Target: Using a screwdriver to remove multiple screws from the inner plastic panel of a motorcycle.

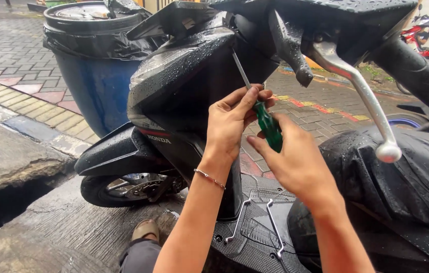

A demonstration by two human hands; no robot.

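Both bare hands [270, 136] gripping a green-handled steel screwdriver [267, 126], its tip probing the wet black plastic scooter panel [184, 71], risking slipping off rain-slick plastic and scratching it.

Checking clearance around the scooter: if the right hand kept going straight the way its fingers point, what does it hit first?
The right hand points up-left along the green-handled screwdriver. Straight on, it would most likely meet the left hand gripping near the shaft, then the wet black front panel. Depth is unclear.
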